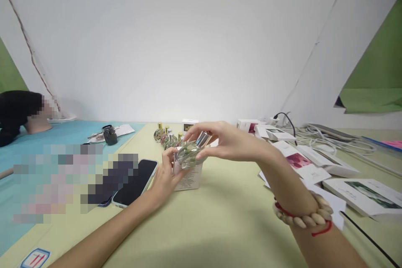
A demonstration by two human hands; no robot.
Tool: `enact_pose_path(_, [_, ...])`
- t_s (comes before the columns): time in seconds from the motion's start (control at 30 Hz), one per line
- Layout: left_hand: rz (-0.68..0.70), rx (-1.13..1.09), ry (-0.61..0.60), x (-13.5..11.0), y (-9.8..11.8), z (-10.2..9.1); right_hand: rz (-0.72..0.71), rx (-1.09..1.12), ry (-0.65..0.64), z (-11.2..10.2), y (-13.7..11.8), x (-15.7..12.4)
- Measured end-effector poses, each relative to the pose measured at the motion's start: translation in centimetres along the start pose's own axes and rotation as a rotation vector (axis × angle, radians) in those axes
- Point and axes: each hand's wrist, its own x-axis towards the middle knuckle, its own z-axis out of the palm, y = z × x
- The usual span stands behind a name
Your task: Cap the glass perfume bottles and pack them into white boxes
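A clear glass perfume bottle point(187, 155) with a shiny silver cap point(203, 138) is held tilted, cap toward the upper right. My right hand point(224, 142) reaches over from the right, its thumb and fingers closed round the bottle near the cap. On the lower left side, my left hand point(166, 173) has its fingers and thumb closed about the bottle's base. A white printed carton point(191, 178) stands upright on the table directly behind and below the bottle, partly covered by it. Whether the left thumb also touches the carton is unclear.
Several small perfume bottles point(166, 138) with gold and silver caps stand behind, near a small white box point(190, 124). Phones point(135, 183) lie left. White boxes point(367, 194), leaflets and cables point(333, 138) spread on the right. A dark jar point(109, 135) and mannequin head point(36, 121) are far left.
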Motion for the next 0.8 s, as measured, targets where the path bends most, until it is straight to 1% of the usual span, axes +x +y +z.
enact_pose_path(0.1, [-0.053, -0.082, -0.013, -0.1, 0.5, 0.1, -0.065, -0.099, 0.094, 0.9, 1.0, 0.7])
enact_pose_path(0.2, [-0.088, -0.128, -0.019, -0.1, 0.4, 0.2, -0.068, -0.167, 0.145, 1.7, 1.7, 1.0])
enact_pose_path(0.4, [-0.039, -0.094, -0.025, -0.3, -0.6, 0.3, -0.016, -0.202, 0.082, 2.6, 2.0, 1.4])
enact_pose_path(0.53, [-0.06, -0.056, -0.059, -0.2, -0.5, 0.1, -0.055, -0.21, 0.111, 3.2, 2.9, 1.8])
enact_pose_path(0.6, [-0.061, -0.036, -0.072, 0.0, -0.4, 0.0, -0.04, -0.2, 0.118, 3.6, 3.4, 2.0])
enact_pose_path(0.7, [-0.001, -0.002, -0.071, 0.2, -0.4, -0.1, 0.005, -0.187, 0.095, 4.1, 3.7, 2.1])
enact_pose_path(0.8, [0.033, -0.001, -0.06, 0.3, -0.6, 0.0, 0.007, -0.203, 0.068, 4.2, 3.6, 2.1])
